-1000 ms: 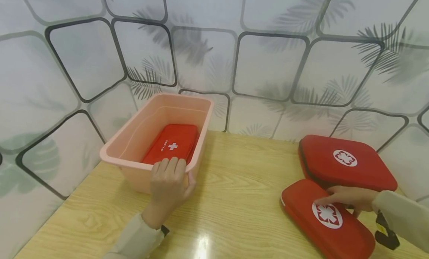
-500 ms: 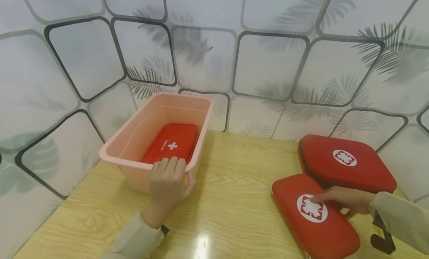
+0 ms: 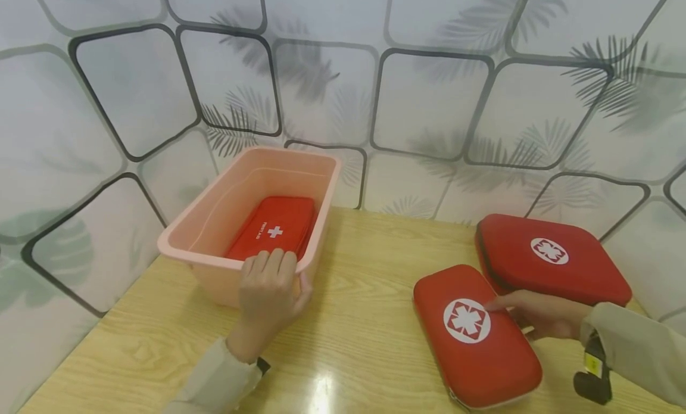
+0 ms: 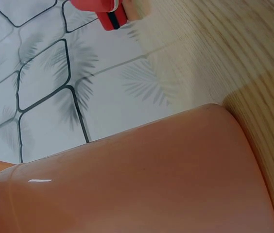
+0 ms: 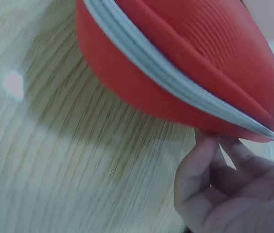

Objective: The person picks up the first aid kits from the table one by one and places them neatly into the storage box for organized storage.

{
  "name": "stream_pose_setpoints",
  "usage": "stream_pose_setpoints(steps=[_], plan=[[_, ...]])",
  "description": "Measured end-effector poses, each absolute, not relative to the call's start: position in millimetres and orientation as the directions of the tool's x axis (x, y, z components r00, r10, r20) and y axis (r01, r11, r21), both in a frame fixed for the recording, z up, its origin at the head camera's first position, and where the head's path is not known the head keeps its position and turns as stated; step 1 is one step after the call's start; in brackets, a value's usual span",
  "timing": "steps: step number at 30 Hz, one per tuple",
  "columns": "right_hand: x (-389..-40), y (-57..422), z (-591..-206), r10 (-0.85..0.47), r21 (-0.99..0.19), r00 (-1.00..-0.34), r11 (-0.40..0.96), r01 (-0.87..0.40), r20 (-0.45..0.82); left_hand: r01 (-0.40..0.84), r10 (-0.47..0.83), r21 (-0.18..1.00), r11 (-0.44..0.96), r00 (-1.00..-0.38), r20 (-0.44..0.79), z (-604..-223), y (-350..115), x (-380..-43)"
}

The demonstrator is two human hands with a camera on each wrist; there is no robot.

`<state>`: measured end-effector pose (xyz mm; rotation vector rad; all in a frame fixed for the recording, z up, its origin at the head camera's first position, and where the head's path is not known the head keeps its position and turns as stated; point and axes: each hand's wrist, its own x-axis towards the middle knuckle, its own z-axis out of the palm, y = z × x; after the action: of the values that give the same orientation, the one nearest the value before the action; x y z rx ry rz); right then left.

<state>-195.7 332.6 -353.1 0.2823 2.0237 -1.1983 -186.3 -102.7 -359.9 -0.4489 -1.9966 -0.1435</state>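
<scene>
My left hand grips the near rim of a pink plastic tub, fingers hooked over the edge. Inside the tub lies a flat red first aid pouch with a white cross. My right hand holds a red hard-shell first aid case by its right edge, one finger on top beside the round white emblem. In the right wrist view, fingers support the case from below, near its pale zipper, with wood grain and a shadow beneath it. The left wrist view is mostly the tub's side wall.
A larger red first aid case lies at the back right, just behind the held one. The wooden table runs between tub and cases. Patterned wall covering closes off the back and left sides.
My right hand has moved the red case leftward and slightly away from me, turning it a little more upright in view. The left hand and the tub have stayed in place.
</scene>
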Motion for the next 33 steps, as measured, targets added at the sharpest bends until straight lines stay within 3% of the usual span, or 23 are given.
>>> stream_pose_setpoints(steps=[8, 23, 33], plan=[[-198.2, 316.7, -346.7, -0.228, -0.692, -0.687, 0.486, 0.534, -0.69, 0.392, 0.246, -0.095, 0.915, -0.355, 0.902, -358.4, -101.9, -187.1], [-198.4, 294.6, -343.7, -0.36, -0.75, -0.671, 0.455, 0.48, -0.648, 0.384, 0.246, -0.096, 0.918, -0.364, 0.898, -357.6, -102.2, -186.4], [-204.0, 281.0, -336.2, -0.291, -0.778, -0.751, 0.449, 0.44, -0.593, 0.384, 0.254, -0.106, 0.917, -0.358, 0.899, -357.9, -102.7, -186.9]])
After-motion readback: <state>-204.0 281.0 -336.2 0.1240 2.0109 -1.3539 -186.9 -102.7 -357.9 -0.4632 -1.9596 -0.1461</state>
